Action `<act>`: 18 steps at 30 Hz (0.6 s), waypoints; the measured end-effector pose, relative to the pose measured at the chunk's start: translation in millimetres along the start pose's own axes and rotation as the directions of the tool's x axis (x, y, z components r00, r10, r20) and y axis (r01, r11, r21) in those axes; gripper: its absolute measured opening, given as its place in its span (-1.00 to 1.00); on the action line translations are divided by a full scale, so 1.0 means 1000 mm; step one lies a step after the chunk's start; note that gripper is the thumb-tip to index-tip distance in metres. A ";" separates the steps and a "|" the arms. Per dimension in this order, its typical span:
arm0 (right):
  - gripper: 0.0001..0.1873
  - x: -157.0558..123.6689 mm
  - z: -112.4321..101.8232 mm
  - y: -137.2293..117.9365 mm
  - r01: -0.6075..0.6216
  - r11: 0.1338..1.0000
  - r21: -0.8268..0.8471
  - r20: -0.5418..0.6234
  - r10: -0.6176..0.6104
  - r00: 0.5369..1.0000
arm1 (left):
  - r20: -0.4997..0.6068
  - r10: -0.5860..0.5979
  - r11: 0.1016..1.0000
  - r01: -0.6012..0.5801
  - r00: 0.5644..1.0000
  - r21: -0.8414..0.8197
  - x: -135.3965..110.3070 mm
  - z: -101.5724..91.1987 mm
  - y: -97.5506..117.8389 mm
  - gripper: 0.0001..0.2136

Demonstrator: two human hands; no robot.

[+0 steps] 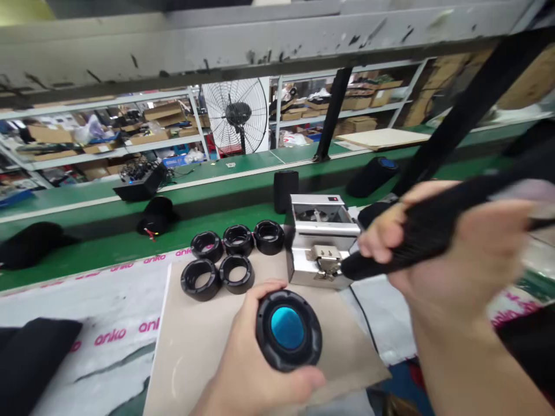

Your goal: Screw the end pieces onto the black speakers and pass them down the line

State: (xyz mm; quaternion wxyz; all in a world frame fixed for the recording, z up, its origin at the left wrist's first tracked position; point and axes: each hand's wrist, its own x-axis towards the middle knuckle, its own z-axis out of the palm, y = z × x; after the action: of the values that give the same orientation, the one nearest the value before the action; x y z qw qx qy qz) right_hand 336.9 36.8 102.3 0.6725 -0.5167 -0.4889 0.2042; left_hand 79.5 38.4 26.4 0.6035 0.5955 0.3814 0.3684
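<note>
My left hand is closed around a round black speaker part with a shiny blue disc in its centre, held over the cardboard sheet. In my right hand is a black electric screwdriver, blurred and slanting down to the left. Its narrow end is at the front of a silver screw feeder; whether the two touch I cannot tell. Several black rings lie in two rows left of the feeder.
Beneath the work lies a brown cardboard sheet. Black cylinders, such as one standing upright, are spread along the green conveyor belt. Dark posts and an overhead beam frame the bench. A fan stands beyond.
</note>
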 end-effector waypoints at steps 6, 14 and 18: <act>-0.46 0.017 0.032 0.013 0.070 0.982 0.174 -0.047 -0.063 0.997 | 0.037 0.028 0.999 -0.027 0.999 -0.021 0.026 0.016 0.004 -0.14; -0.49 0.028 0.042 0.025 0.052 0.950 0.308 -0.004 -0.053 0.999 | 0.017 0.121 0.992 -0.120 0.993 -0.031 0.025 0.013 -0.009 -0.22; -0.40 0.022 0.044 0.000 -0.017 0.936 0.351 0.041 0.003 0.999 | 0.050 0.071 0.997 -0.069 0.996 -0.038 0.027 0.014 0.001 -0.19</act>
State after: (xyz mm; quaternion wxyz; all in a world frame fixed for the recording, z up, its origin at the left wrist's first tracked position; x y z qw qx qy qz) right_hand 308.2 76.3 111.6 0.7431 -0.3866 -0.4552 0.3020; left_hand 103.9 56.4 26.4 0.6105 0.6068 0.3378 0.3808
